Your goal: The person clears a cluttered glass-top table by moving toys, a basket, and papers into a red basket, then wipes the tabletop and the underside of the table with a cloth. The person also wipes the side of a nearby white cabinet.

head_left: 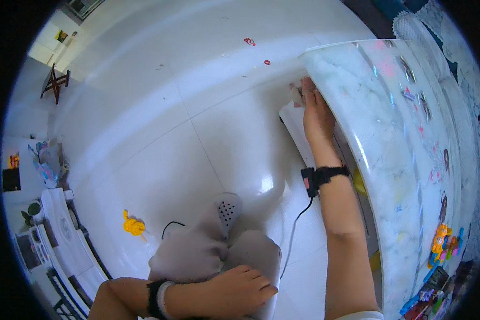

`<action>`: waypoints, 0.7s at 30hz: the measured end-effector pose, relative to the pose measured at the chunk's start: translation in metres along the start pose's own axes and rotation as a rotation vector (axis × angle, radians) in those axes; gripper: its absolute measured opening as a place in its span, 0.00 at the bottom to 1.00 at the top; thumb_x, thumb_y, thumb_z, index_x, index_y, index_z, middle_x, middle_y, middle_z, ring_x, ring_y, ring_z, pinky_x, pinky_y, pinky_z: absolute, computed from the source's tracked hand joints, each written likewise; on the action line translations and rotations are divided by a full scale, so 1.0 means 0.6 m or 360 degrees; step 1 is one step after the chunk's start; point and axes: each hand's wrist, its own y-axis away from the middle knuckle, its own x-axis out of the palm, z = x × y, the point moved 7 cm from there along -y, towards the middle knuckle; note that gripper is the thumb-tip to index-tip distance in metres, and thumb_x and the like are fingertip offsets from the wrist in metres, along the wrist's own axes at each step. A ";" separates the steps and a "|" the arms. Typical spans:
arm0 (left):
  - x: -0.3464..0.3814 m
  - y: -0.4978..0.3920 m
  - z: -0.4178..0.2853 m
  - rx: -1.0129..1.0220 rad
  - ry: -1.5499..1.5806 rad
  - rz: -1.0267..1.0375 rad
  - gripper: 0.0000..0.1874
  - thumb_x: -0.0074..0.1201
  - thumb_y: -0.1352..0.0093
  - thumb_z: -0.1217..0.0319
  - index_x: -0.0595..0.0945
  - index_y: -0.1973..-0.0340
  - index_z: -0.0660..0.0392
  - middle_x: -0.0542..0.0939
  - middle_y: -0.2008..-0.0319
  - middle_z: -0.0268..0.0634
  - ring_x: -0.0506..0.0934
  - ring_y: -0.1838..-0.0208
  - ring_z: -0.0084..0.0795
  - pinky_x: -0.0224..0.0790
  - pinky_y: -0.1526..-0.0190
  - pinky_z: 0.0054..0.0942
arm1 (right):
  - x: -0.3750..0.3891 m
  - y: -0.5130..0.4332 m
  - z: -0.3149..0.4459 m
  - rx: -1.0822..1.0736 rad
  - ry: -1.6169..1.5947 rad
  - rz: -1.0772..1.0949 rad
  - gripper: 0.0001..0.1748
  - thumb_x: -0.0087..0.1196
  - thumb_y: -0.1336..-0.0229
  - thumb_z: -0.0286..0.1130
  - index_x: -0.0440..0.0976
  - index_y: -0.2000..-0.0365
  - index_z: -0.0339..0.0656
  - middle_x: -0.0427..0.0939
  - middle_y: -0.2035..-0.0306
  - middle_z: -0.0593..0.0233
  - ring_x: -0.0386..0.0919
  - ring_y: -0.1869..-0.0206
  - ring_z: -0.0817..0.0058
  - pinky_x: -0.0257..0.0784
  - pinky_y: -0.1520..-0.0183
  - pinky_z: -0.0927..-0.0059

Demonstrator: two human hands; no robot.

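Note:
My left hand [236, 291] lies palm down across my knees in light trousers [256, 252], its fingers slightly bent and close together. Its palm is hidden. Reaching forward, my right hand [319, 110] is beside the near edge of a marble-patterned table [356, 100]. Some small, blurred, pinkish-brown item [296, 93] shows by its fingertips; whether the hand grips it is unclear. Below that hand, a white panel [298, 128] juts out from under the tabletop. A black strap with a small device [313, 182] is round the right wrist, with a cable [292, 236] hanging from it.
Red rings [249, 41] and small scraps lie on the tiled floor [144, 140]. A yellow toy [134, 227] is on the floor at left. Colourful toys [442, 244] and hair clips [407, 69] are on the table. A white cabinet [70, 236] and dark folding stool [56, 83] stand at far left.

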 end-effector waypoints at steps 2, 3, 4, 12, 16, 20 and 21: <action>0.014 -0.013 0.010 -0.0033 0.0003 0.0280 0.14 0.55 0.38 0.69 0.80 0.56 0.58 0.80 0.58 0.46 0.79 0.58 0.43 0.72 0.57 0.44 | 0.004 -0.004 -0.020 0.0299 -0.0214 0.0183 0.29 0.42 0.33 0.52 0.71 0.43 0.41 0.75 0.43 0.59 0.70 0.40 0.63 0.58 0.35 0.63; 0.008 -0.019 0.013 -0.0040 0.0067 0.0245 0.14 0.54 0.37 0.70 0.80 0.56 0.57 0.80 0.59 0.46 0.79 0.58 0.44 0.72 0.57 0.44 | 0.011 0.012 -0.032 0.0390 -0.0242 0.0342 0.34 0.39 0.33 0.58 0.69 0.41 0.41 0.74 0.43 0.60 0.70 0.40 0.64 0.56 0.34 0.64; 0.001 -0.028 0.019 -0.0043 0.0115 0.0202 0.14 0.54 0.37 0.70 0.80 0.55 0.57 0.80 0.60 0.47 0.79 0.57 0.45 0.72 0.57 0.43 | 0.000 0.033 -0.045 0.0391 -0.0306 0.0427 0.39 0.35 0.33 0.63 0.67 0.39 0.41 0.74 0.42 0.60 0.70 0.39 0.65 0.55 0.33 0.65; 0.048 -0.050 0.086 -0.0602 0.0837 0.0446 0.15 0.56 0.34 0.70 0.79 0.52 0.57 0.81 0.60 0.42 0.80 0.59 0.36 0.74 0.56 0.33 | -0.137 0.295 -0.147 0.0631 0.1027 0.0952 0.29 0.40 0.37 0.27 0.60 0.35 0.45 0.69 0.39 0.51 0.67 0.36 0.54 0.61 0.33 0.52; 0.047 -0.030 0.099 -0.0834 0.0757 0.0379 0.15 0.58 0.33 0.70 0.79 0.51 0.58 0.82 0.61 0.41 0.80 0.58 0.32 0.73 0.57 0.31 | -0.312 0.552 -0.101 0.1441 0.0366 0.0471 0.27 0.52 0.51 0.19 0.66 0.46 0.36 0.75 0.52 0.46 0.73 0.46 0.50 0.73 0.45 0.56; 0.049 -0.042 -0.005 -0.0556 0.0255 0.0748 0.15 0.56 0.31 0.69 0.78 0.50 0.60 0.81 0.60 0.43 0.80 0.57 0.34 0.74 0.56 0.31 | -0.499 0.872 -0.019 0.1898 0.0464 0.0423 0.14 0.57 0.52 0.27 0.77 0.61 0.39 0.78 0.59 0.48 0.75 0.53 0.49 0.73 0.51 0.55; 0.054 -0.061 -0.045 -0.0515 0.0172 0.0862 0.15 0.55 0.30 0.69 0.77 0.49 0.60 0.81 0.60 0.43 0.80 0.57 0.34 0.74 0.56 0.31 | -0.565 0.965 -0.014 0.2325 0.0350 -0.0088 0.17 0.63 0.57 0.29 0.77 0.62 0.40 0.78 0.61 0.49 0.76 0.56 0.49 0.73 0.53 0.57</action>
